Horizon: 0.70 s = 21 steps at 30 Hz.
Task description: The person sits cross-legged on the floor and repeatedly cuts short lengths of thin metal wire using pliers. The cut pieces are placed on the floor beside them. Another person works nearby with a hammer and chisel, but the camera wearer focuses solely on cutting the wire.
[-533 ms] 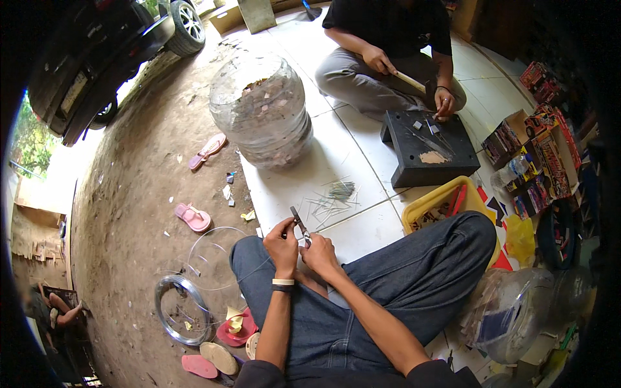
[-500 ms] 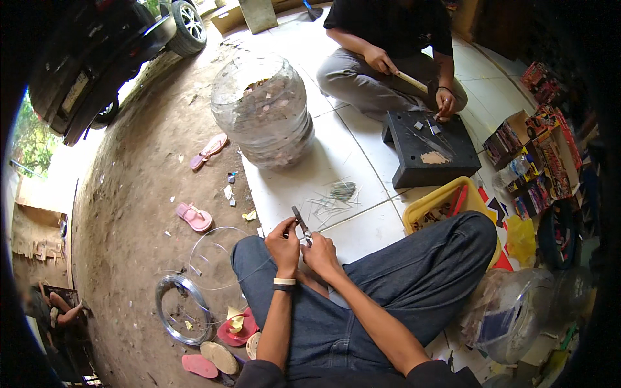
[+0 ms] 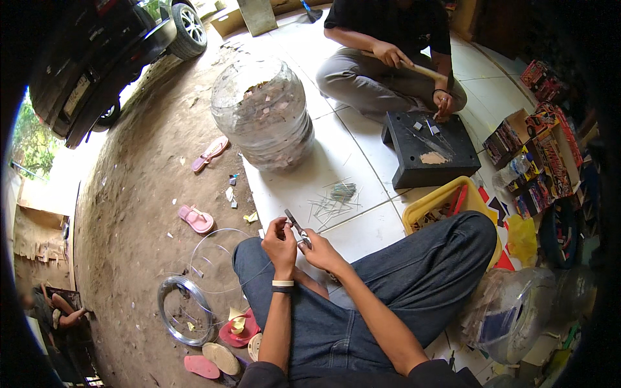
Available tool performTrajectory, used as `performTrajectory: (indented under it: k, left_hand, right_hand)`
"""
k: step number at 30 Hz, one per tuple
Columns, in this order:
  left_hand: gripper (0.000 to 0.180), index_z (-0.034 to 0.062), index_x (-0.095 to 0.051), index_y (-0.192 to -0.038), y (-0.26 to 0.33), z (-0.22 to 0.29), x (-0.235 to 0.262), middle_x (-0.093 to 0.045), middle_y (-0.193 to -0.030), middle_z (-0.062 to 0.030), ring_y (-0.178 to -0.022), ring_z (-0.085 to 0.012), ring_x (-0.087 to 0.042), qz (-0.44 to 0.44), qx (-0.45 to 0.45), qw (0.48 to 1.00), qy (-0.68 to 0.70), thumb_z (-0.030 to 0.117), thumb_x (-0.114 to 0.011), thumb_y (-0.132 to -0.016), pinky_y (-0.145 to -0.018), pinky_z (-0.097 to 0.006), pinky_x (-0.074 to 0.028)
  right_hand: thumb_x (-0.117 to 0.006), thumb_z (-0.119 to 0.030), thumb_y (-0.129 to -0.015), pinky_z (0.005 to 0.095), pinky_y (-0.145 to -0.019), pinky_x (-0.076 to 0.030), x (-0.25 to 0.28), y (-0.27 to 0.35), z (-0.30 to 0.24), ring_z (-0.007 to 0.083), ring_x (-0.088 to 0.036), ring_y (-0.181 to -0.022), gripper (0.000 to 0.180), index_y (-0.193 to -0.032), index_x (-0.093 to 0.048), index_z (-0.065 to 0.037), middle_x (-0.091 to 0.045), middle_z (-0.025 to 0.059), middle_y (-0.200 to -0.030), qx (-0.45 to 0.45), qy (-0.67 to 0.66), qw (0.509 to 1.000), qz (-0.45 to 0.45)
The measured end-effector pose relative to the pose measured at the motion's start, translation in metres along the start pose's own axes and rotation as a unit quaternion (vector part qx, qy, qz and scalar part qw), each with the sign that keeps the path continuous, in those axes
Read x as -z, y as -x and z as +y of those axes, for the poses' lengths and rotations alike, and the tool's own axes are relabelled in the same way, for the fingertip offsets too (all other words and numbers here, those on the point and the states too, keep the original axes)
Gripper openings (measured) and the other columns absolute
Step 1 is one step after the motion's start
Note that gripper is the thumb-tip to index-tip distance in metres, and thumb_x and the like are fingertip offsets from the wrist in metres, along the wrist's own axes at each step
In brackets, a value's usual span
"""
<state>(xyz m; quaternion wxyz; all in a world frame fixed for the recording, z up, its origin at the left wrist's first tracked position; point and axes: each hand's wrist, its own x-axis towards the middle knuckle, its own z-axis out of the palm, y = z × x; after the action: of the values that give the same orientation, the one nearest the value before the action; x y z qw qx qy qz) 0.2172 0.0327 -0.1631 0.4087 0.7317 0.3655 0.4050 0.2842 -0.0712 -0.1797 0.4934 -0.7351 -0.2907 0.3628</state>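
Observation:
Both my hands are together above my lap, in front of the tiled floor. My right hand (image 3: 321, 251) is closed around a dark hand tool that looks like pliers (image 3: 295, 224), its long end pointing up and left. My left hand (image 3: 279, 246) pinches at the tool's left side. A thin wire (image 3: 257, 277) loops from a silvery wire coil (image 3: 163, 302) on the dirt to my left hand; its end is hidden by my fingers. Beyond my hands, a loose pile of short thin wire pieces (image 3: 342, 192) lies on the white tiles.
Across from me a person holds a hammer (image 3: 424, 70) over a low black stool (image 3: 414, 165). A big clear plastic container (image 3: 278, 155) with scraps stands at the tile edge. A yellow basket (image 3: 409, 210) is by my right knee; pink sandals (image 3: 196, 218) lie on the dirt.
My hands and the tool have shifted slightly left, and the tool tilts further left. The other person's hammer has moved up and right.

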Motion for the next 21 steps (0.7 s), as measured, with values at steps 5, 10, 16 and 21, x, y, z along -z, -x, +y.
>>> performTrajectory:
  k: [5,10,16,21]
  left_hand:
    - [0.015,-0.0013,-0.069,-0.104,0.002,0.004,-0.003,-0.076,-0.083,-0.0139,-0.072,-0.019,-0.075,-0.027,-0.017,0.999,-0.031,0.001,-0.065,-0.09,-0.065,-0.031,-0.057]
    - [0.016,-0.001,-0.075,-0.102,0.007,0.004,-0.007,-0.076,-0.085,-0.0154,-0.069,-0.0195,-0.074,-0.106,-0.005,0.994,-0.018,0.003,-0.068,-0.089,-0.066,-0.031,-0.056]
    - [0.014,-0.0011,-0.077,-0.1,0.002,-0.009,0.0,-0.077,-0.085,-0.0135,-0.075,-0.0163,-0.074,-0.062,0.013,0.998,0.023,0.0,-0.067,-0.09,-0.065,-0.028,-0.055]
    - [0.014,0.0004,-0.077,-0.101,0.0,-0.015,0.002,-0.078,-0.085,-0.0136,-0.073,-0.0153,-0.073,-0.049,0.033,0.998,0.012,0.002,-0.069,-0.09,-0.064,-0.027,-0.054]
  right_hand:
    - [-0.063,-0.02,-0.095,0.0556,-0.079,-0.05,0.005,-0.005,0.006,0.052,-0.065,-0.094,0.037,-0.125,-0.053,0.001,-0.068,0.0313,-0.094,0.013,0.035,0.998,0.049]
    - [-0.063,-0.015,-0.096,0.0475,-0.072,-0.052,-0.002,-0.017,0.014,0.0422,-0.068,-0.082,0.031,-0.12,-0.054,0.001,-0.068,0.0252,-0.086,-0.021,0.013,0.98,0.198]
    - [-0.063,-0.016,-0.095,0.0539,-0.078,-0.051,-0.004,-0.002,0.008,0.0503,-0.066,-0.092,0.039,-0.128,-0.049,0.001,-0.068,0.0312,-0.095,0.007,-0.013,0.997,0.075]
    - [-0.062,-0.012,-0.095,0.056,-0.074,-0.05,-0.007,0.005,0.0,0.0508,-0.066,-0.091,0.038,-0.128,-0.048,0.001,-0.067,0.0321,-0.093,0.011,0.003,0.999,0.041]
